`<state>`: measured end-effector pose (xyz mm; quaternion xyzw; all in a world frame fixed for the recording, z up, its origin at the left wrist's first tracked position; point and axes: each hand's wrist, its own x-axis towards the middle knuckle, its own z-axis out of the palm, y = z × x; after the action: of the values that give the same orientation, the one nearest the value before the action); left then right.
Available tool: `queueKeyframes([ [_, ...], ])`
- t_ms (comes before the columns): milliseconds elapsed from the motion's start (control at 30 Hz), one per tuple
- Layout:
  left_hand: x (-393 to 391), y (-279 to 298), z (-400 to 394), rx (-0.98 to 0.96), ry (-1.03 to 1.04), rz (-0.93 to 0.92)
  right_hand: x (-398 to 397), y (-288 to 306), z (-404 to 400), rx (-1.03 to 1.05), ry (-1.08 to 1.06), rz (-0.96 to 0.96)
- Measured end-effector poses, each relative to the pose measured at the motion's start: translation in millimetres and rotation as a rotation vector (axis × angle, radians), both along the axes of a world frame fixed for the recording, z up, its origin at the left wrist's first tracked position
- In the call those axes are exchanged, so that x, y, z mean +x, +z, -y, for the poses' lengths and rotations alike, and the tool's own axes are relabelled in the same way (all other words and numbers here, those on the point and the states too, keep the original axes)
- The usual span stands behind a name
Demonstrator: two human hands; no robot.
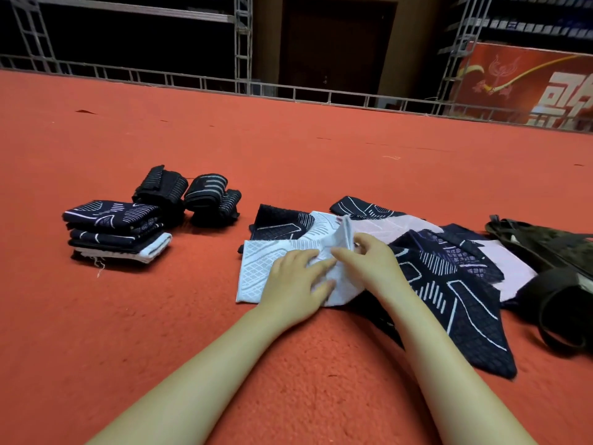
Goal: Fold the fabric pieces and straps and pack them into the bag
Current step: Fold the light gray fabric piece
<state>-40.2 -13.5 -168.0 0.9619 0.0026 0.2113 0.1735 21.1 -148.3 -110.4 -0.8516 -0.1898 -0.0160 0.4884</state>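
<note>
The white cloth [272,268], a textured knit with raised line patterns, lies flat on the red carpet [192,149] at its left part, its right edge lifted into an upright fold. The left hand [298,277] presses on it with fingers spread, while the right hand [369,261] pinches the raised fold between thumb and fingertips. Under and to the right of it spreads a loose heap of navy pieces [449,284] with white line markings and pale pink pieces [513,271], overlapping, one navy point reaching toward the viewer. Touching that heap's right edge lies the dark olive bag [552,252], limp, with a strap loop [561,316] curled on the carpet. Well apart to the left stands a neat stack [115,232] of folded pieces, and just behind it two rolled black straps [189,197] with grey stripes. The carpet between stack and cloth, and beyond everything to the metal truss [244,43], is open.
</note>
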Motion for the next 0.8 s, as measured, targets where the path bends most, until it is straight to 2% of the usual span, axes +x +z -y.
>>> queueKeyframes([
  [67, 1.1, -2.2, 2.2, 0.026, 0.043, -0.025, 6.4, -7.9, 2.8, -0.118, -0.058, 0.053],
  [100, 1.8, -1.5, 0.7, -0.023, 0.04, -0.017, 7.6, -9.5, 5.0, -0.116, -0.083, 0.068],
  [200, 3.6, 1.4, -7.0, -0.316, -0.014, 0.105, 6.6, -8.6, 2.7, 0.012, -0.076, 0.086],
  [300, 2.5, 9.9, -15.9, -0.608, 0.051, 0.272, -6.0, -8.5, -11.1, 0.226, 0.145, -0.13],
  [333, 1.2, 13.5, -19.0, -0.683, 0.079, 0.279, -9.0, -12.5, -14.1, 0.206, 0.189, -0.129],
  [367, 0.1, 16.7, -22.1, -0.751, 0.101, 0.272, -10.4, -16.5, -15.3, 0.135, 0.199, -0.062],
  [433, 0.3, 18.2, -28.5, -0.83, 0.137, 0.256, -5.5, -24.9, -12.3, -0.072, 0.126, 0.191],
  [500, 1.2, 16.3, -32.4, -0.831, 0.144, 0.244, 0.4, -27.1, -7.1, -0.127, 0.079, 0.255],
  [600, 0.8, 15.1, -33.2, -0.758, 0.14, 0.178, 1.3, -27.9, -6.9, 0.007, 0.071, 0.103],
  [800, -5.3, 20.4, -25.2, -0.683, 0.097, 0.081, -3.1, -29.4, -16.9, 0.178, 0.114, 0.07],
])
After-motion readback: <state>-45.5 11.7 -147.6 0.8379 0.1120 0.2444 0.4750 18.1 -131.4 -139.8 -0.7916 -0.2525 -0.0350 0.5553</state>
